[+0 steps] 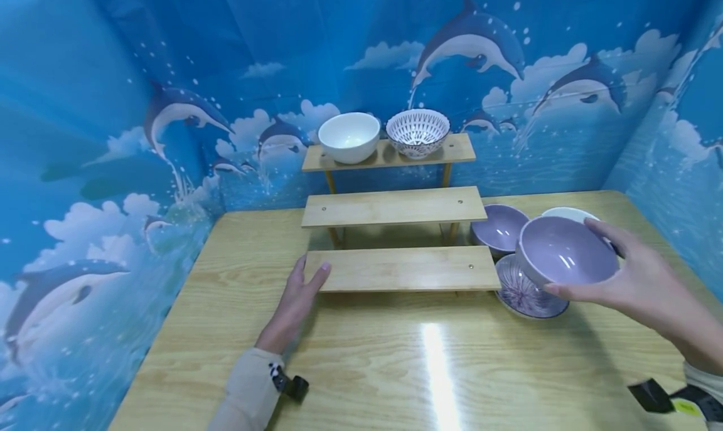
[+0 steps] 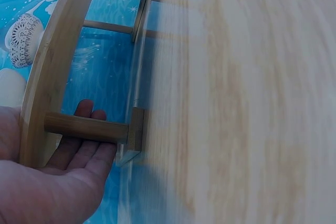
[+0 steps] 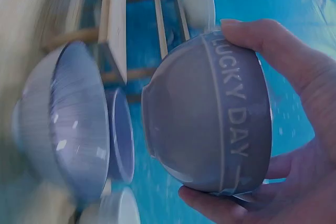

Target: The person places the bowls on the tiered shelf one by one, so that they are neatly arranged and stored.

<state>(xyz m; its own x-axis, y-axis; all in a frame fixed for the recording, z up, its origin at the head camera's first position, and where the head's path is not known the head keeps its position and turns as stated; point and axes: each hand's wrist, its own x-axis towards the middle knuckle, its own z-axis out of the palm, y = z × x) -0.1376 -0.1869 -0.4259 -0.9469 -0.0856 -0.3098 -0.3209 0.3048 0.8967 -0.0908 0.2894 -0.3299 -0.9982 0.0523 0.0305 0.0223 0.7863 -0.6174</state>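
My right hand (image 1: pixel 644 280) grips a purple bowl (image 1: pixel 567 249) by its rim, in the air above the other bowls at the right of the stand. Raised letters reading "LUCKY DAY" run round the side of this purple bowl (image 3: pixel 210 114) in the right wrist view. At the left end of the lowest step of a three-step wooden stand (image 1: pixel 401 269), my left hand (image 1: pixel 294 299) holds the board, thumb on top. Its fingers (image 2: pixel 79 153) reach beneath the board past a round leg. Below the held bowl lie a striped bowl (image 1: pixel 525 293) and another purple bowl (image 1: pixel 498 227).
On the top step stand a white bowl (image 1: pixel 350 136) and a patterned bowl (image 1: pixel 418 130). Partly hidden behind the held bowl is a white bowl (image 1: pixel 567 213). A blue dolphin-print backdrop (image 1: pixel 339 42) encloses the wooden table (image 1: pixel 367 362) at the back and sides.
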